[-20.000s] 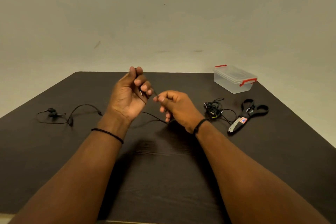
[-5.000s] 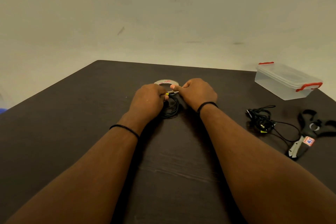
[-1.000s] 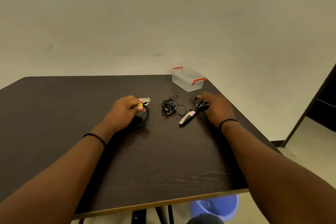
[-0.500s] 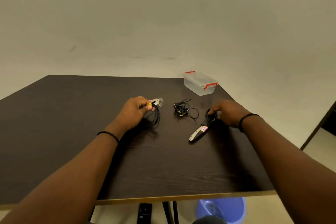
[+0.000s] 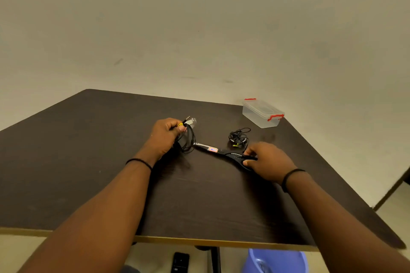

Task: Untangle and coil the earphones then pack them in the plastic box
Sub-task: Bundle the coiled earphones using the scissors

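The left hand (image 5: 165,137) is curled tight around a coiled black earphone (image 5: 188,139) with a yellow bit by its plug, lifted just left of the scissors (image 5: 218,152). The scissors lie on the dark table (image 5: 66,162), with a small sticker too blurry to read. The right hand (image 5: 266,162) grips their black handles. Behind them sits a tangled black earphone (image 5: 238,138). Farther back right, near the table corner, stands the shut clear plastic box (image 5: 261,113) with red clips.

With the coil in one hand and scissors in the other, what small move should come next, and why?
Probably bring the scissors up to the coiled earphones to snip the tape strip: the left hand holds coil and strip, and the right hand grips the handles.
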